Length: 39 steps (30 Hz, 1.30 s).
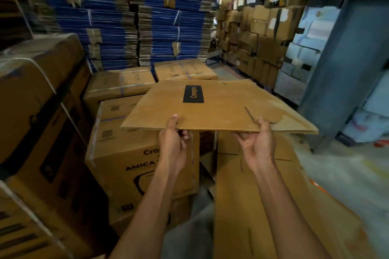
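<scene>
I hold a flattened brown cardboard carton (214,109) level in front of me, a black printed label on its top face. My left hand (173,139) pinches its near edge, thumb on top and fingers curled beneath. My right hand (260,141) grips the same edge further right, thumb over the top and palm turned up under the board. More flattened cartons (263,206) lie in a pile below my right arm.
Sealed brown boxes (134,153) stand stacked at the left and ahead. Tall stacks of blue-edged flat cartons (117,17) rise behind them. A wall of worn boxes (252,33) fills the right rear. A grey metal rack (341,65) stands at the right over concrete floor (347,174).
</scene>
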Each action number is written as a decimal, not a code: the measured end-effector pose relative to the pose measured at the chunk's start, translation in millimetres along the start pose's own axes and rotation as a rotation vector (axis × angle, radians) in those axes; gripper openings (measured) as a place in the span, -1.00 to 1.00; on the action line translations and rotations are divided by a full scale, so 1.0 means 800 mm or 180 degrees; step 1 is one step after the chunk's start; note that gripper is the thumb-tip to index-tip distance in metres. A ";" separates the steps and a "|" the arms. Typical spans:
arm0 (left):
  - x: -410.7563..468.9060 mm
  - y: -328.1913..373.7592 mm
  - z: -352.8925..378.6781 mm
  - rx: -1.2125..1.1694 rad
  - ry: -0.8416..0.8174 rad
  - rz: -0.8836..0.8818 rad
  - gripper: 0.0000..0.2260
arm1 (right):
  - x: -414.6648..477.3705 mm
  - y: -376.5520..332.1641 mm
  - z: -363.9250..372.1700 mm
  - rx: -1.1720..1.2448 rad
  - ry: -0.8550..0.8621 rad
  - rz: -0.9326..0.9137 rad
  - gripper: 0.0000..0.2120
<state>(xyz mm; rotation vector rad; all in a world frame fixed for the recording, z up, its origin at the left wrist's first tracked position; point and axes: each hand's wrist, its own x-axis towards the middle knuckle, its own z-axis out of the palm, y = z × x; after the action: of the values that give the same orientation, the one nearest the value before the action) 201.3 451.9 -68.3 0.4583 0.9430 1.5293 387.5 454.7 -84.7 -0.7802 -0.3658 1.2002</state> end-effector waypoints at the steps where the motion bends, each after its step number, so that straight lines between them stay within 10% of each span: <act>1: -0.009 -0.016 0.015 -0.0033 -0.0066 -0.0043 -0.83 | 0.001 -0.016 -0.019 -0.0041 0.0047 -0.0056 -0.66; 12: -0.054 -0.227 0.094 -0.0047 -0.0186 -0.1028 -0.86 | 0.015 -0.115 -0.236 -0.0401 0.0699 -0.0061 -0.81; 39: -0.073 -0.524 -0.087 0.0561 0.1420 -0.2340 -0.70 | 0.000 0.054 -0.552 -0.1122 0.2397 0.1937 -0.80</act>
<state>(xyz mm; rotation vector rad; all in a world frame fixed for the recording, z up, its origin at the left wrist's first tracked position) 425.7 354.0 -420.4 -0.1285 1.4058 0.8813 638.4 309.6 -421.1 -1.6548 0.3224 1.3026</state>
